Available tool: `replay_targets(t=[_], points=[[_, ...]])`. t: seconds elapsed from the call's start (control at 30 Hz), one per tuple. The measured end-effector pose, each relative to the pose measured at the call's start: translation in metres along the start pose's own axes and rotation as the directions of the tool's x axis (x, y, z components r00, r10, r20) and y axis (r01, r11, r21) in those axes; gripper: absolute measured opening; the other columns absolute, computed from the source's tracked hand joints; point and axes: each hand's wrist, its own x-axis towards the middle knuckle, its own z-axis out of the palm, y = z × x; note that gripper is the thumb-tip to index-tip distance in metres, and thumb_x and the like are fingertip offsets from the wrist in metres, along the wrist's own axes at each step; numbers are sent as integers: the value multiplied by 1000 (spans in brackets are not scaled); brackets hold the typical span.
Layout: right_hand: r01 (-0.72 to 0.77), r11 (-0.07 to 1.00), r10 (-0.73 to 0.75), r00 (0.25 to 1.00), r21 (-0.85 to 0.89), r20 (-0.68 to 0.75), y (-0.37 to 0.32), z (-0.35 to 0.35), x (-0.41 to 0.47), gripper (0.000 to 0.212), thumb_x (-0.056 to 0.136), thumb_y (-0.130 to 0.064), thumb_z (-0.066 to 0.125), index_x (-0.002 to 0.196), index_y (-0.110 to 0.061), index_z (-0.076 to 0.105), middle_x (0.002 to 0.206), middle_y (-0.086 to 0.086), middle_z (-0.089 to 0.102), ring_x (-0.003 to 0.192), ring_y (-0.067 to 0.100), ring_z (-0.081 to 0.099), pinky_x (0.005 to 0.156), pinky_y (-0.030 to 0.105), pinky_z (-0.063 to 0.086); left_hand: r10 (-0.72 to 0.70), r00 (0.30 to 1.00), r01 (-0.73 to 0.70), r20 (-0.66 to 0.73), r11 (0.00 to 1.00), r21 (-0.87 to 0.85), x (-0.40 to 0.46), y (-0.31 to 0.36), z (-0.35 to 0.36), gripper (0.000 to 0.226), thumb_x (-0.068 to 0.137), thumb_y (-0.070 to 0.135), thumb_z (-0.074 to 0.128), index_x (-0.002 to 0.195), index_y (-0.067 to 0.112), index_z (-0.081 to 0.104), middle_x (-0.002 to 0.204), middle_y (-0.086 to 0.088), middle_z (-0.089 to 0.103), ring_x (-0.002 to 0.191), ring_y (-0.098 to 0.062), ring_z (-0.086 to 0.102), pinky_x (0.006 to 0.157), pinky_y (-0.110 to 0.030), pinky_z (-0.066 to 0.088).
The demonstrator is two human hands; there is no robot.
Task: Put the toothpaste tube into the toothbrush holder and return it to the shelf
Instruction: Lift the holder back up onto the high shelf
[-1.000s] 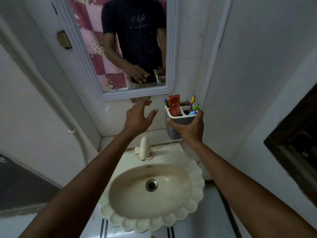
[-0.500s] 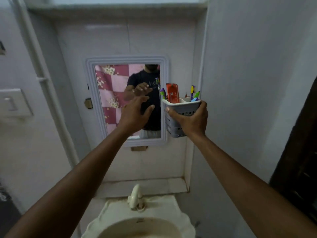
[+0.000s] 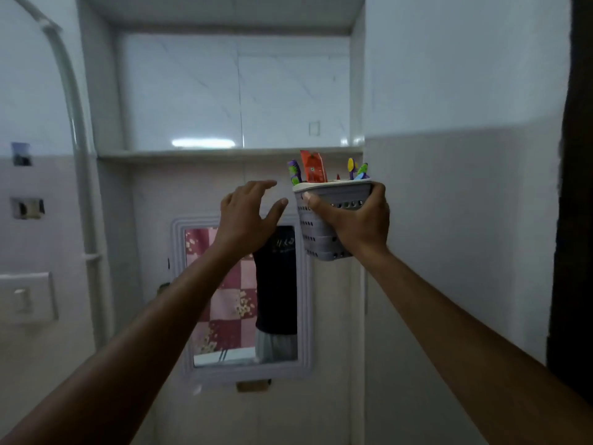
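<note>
The red toothpaste tube point(image 3: 313, 167) stands upright in the toothbrush holder point(image 3: 324, 220), its top poking above the rim near the holder's left side. Beside it in the holder are a purple and green toothbrush point(image 3: 294, 172) to its left and yellow, green and blue toothbrush handles point(image 3: 357, 170) toward the right. The holder is a grey perforated plastic tub, held in the air just below the ledge of the shelf point(image 3: 199, 154), a recessed tiled niche in the wall. The right hand point(image 3: 356, 220) is wrapped around the holder from the right, thumb across its front and fingers behind. The left hand point(image 3: 248, 216) is just left of the holder, empty, with fingers spread and loosely curved, not touching it. Below the hands a framed mirror point(image 3: 242, 298) hangs on the wall.
</note>
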Motion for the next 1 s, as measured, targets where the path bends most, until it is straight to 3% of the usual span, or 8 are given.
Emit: replay_targets(t=[0.1, 0.23, 0.43, 0.53, 0.73, 0.87, 0.93, 1.0], points=[[12, 1000, -12, 999, 11, -34, -24, 1, 24, 117, 41, -87, 90, 132, -21, 56, 129, -1, 68, 122, 26, 69, 102, 46, 62, 54, 996, -52, -77, 998, 35, 28, -2, -7, 53, 105, 55, 57, 149, 26, 58, 151, 1, 59, 142, -24, 51, 122, -49, 32], [46, 999, -45, 997, 24, -64, -53, 2, 52, 118, 39, -89, 87, 131, -22, 56, 129, -3, 68, 124, 25, 68, 105, 46, 61, 110, 979, -99, -174, 992, 72, 65, -10, -12, 54, 104, 54, 59, 149, 25, 59, 154, 2, 56, 149, -23, 45, 126, -50, 28], [94, 995, -90, 989, 38, -115, -81, 8, 89, 115, 38, -94, 81, 129, -27, 55, 123, -9, 68, 111, 17, 70, 82, 25, 52, 73, 988, -62, -138, 994, 85, 111, -29, 3, 58, 106, 62, 49, 153, 30, 54, 163, 3, 47, 160, -23, 31, 132, -56, 13], [101, 995, -99, 985, 3, -139, -88, 15, 105, 114, 41, -96, 80, 130, -28, 57, 119, -11, 68, 108, 16, 70, 86, 30, 52, 4, 998, 2, -70, 996, 89, 115, -44, 19, 63, 107, 68, 37, 157, 32, 50, 169, 5, 41, 164, -21, 22, 133, -53, 4], [130, 989, -142, 966, -66, -218, -94, 36, 137, 113, 49, -97, 79, 134, -25, 58, 120, -11, 69, 109, 17, 71, 94, 38, 60, 59, 972, -24, -226, 988, 153, 113, -59, 38, 46, 112, 56, 39, 140, 33, 67, 144, 14, 67, 151, -18, 45, 132, -47, 11], [145, 988, -153, 949, -48, -277, -96, 60, 157, 115, 51, -97, 78, 137, -24, 57, 121, -13, 67, 111, 16, 70, 95, 36, 59, 54, 964, -12, -260, 987, 160, 115, -59, 40, 41, 112, 54, 43, 133, 33, 71, 134, 16, 71, 143, -15, 53, 131, -45, 15], [151, 986, -163, 960, -67, -228, -87, 72, 168, 119, 58, -93, 81, 145, -18, 52, 132, -5, 66, 120, 20, 68, 100, 38, 59, 66, 962, -20, -263, 985, 173, 115, -61, 41, 42, 112, 55, 42, 134, 33, 71, 134, 14, 71, 141, -15, 54, 132, -44, 15], [129, 982, -145, 983, -137, -115, -75, 85, 177, 131, 67, -89, 80, 162, -11, 37, 154, 7, 57, 142, 29, 58, 115, 45, 54, 74, 961, -26, -265, 983, 180, 115, -61, 41, 43, 112, 55, 42, 136, 32, 71, 135, 13, 71, 140, -15, 55, 132, -44, 15]])
